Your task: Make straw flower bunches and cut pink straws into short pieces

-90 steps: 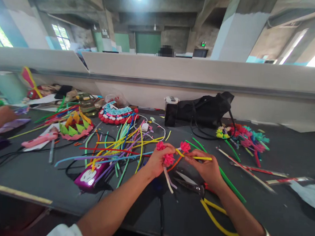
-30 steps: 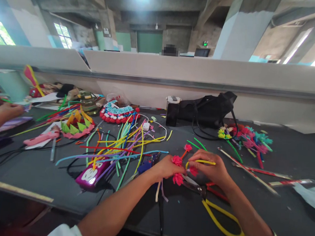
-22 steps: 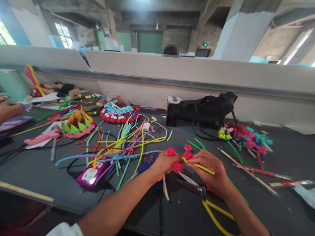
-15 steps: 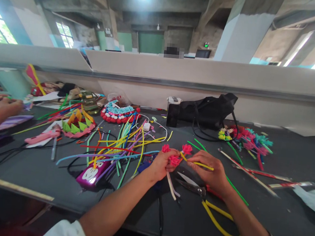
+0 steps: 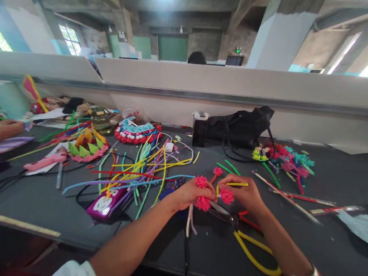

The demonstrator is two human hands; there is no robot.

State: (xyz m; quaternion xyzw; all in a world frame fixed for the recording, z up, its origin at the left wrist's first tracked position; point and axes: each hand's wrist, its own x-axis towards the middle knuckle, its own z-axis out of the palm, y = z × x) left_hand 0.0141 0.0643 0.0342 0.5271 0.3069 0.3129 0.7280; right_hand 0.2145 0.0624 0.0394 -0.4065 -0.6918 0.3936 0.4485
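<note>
My left hand (image 5: 187, 194) is closed round a bunch of pink craft flowers (image 5: 203, 203), with pale and lilac stems hanging below. My right hand (image 5: 246, 195) pinches a thin yellow strip (image 5: 238, 184). The strip bends down beside another pink flower (image 5: 227, 196), close to my right fingers; whether they touch that flower is unclear. One more pink bloom (image 5: 217, 171) on an orange-red stem sticks up between the hands. Under them lie scissors (image 5: 224, 213) with yellow loop handles, their blades partly covered by the flowers.
Coloured strips (image 5: 150, 165) lie heaped left of centre, over a purple box (image 5: 104, 206). A pink glue gun (image 5: 46, 161) is farther left, near another person's hands (image 5: 4, 130). Behind are a phone (image 5: 199, 133) and black bag (image 5: 245, 128); finished flowers (image 5: 287, 159) lie right.
The flower between my hands has tipped down to the right. The yellow strip now bends beside it, and my hands have shifted slightly. The view has moved a little.
</note>
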